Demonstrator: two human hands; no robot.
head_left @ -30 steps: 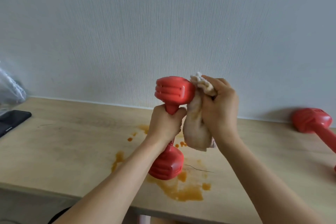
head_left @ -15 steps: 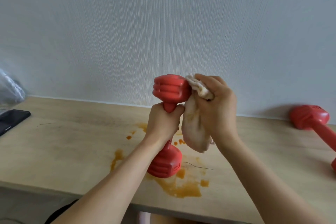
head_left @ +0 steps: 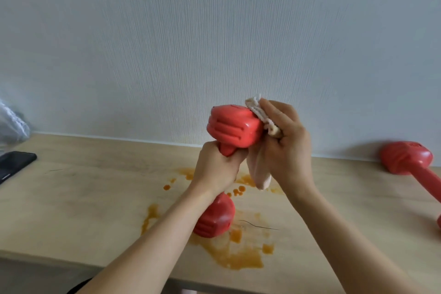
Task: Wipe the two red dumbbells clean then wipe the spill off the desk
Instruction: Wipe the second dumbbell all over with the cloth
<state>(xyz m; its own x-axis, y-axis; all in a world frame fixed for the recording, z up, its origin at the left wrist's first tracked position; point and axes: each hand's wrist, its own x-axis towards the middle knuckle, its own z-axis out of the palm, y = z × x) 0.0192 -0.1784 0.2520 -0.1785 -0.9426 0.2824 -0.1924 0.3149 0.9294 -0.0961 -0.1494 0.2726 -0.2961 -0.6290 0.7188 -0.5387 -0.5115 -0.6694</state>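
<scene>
Right hand (head_left: 288,148): moved its crumpled cream cloth (head_left: 259,114) up from the side of the upright red plastic dumbbell's (head_left: 232,126) top head to the upper right corner; less cloth hangs below. Dumbbell: tilted slightly further right.

Black phone (head_left: 14,164) flat on worktop's far left edge; clear plastic bag (head_left: 12,124) behind it, against wall (head_left: 214,31).

Left hand (head_left: 216,169) hides dumbbell (head_left: 232,126) handle; second dumbbell (head_left: 405,160) cut off at right edge, phone (head_left: 14,164) and plastic bag (head_left: 12,124) at left.
</scene>
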